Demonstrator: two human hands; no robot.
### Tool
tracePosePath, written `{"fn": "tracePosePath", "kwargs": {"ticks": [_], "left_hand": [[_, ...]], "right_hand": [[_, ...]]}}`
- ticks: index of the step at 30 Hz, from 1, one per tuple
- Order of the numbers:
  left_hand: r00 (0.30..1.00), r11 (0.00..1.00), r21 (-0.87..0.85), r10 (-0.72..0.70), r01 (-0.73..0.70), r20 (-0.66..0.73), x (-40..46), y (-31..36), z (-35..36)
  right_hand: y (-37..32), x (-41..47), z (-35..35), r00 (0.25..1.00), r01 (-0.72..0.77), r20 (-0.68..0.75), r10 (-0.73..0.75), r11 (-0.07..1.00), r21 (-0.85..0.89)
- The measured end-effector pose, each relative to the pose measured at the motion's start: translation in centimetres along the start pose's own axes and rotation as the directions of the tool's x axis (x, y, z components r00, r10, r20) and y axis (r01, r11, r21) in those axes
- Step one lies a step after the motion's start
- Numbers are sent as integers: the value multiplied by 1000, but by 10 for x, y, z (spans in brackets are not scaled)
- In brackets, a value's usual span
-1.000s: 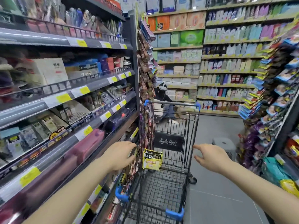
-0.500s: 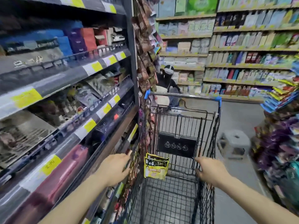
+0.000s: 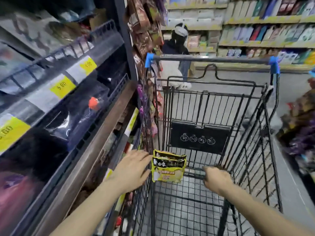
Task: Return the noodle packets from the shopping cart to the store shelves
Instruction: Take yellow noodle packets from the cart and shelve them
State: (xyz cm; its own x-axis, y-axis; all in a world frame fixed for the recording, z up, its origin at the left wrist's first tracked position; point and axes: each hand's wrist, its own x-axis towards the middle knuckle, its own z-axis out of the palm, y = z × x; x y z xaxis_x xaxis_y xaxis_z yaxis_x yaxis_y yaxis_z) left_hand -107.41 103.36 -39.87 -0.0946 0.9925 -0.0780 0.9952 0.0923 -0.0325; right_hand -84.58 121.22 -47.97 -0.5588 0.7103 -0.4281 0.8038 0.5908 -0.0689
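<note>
Both bare forearms reach forward. The left hand [image 3: 132, 169] is spread, fingers straight (palm down). The right hand [image 3: 216, 178] is knuckles-up, fingers curled under.

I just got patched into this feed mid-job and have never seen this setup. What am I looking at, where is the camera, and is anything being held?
There is no machine here: a person works with bare hands, and the single wide-angle camera sits on their head, looking forward and down. In front stands a black wire shopping cart. One yellow and black noodle packet stands inside it by the left wall. The left hand, fingers spread, reaches toward the packet and seems not yet to grip it. The right hand is over the cart; its fingers are blurred, so its grip is unclear. Store shelves with yellow price tags run along the left.
</note>
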Motion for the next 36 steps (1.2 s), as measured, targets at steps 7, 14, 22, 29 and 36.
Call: {"fn": "tracePosePath", "kwargs": {"ticks": [7, 14, 22, 29, 36], "left_hand": [[1000, 996, 89, 17, -16, -19, 12, -15, 56], [997, 1000, 21, 2, -1, -74, 8, -16, 79], [994, 1000, 7, -8, 9, -106, 10, -12, 80], [995, 1000, -18, -8, 6, -103, 9, -12, 79], [995, 1000, -24, -16, 14, -95, 9, -10, 77]], "right_hand": [[-16, 67, 68, 994, -60, 96, 51, 994, 90], [-39, 119, 111, 980, -152, 172, 100, 935, 321], [-62, 146, 136, 969, -209, 101, 224, 537, 817], [-84, 141, 129, 927, -264, 134, 349, 358, 895], [-85, 133, 135, 937, -261, 123, 327, 420, 869]]}}
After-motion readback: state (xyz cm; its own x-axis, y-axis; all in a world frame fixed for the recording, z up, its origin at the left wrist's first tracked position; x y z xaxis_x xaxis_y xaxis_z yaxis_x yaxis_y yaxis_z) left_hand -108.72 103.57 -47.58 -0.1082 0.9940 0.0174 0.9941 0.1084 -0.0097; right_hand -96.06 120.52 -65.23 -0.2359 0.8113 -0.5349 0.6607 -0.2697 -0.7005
